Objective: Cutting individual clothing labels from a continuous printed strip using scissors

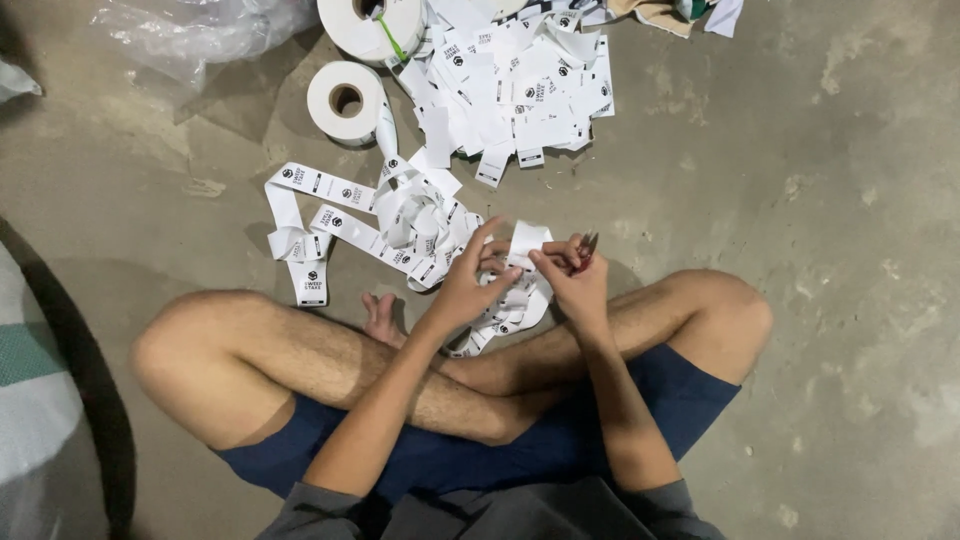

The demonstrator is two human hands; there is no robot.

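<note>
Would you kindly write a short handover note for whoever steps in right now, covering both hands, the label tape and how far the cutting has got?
Left hand: pinching the white printed label tape in front of the crossed legs.
Right hand: holding the tape's end and gripping small scissors, blades pointing up.
Things: loose tape loops on the concrete floor ahead of the hands, running back to a small roll; a bigger roll lies beyond it.
Done: a heap of cut labels lies further out.
Left: the uncut tape in hand, the loops on the floor and both rolls.
</note>
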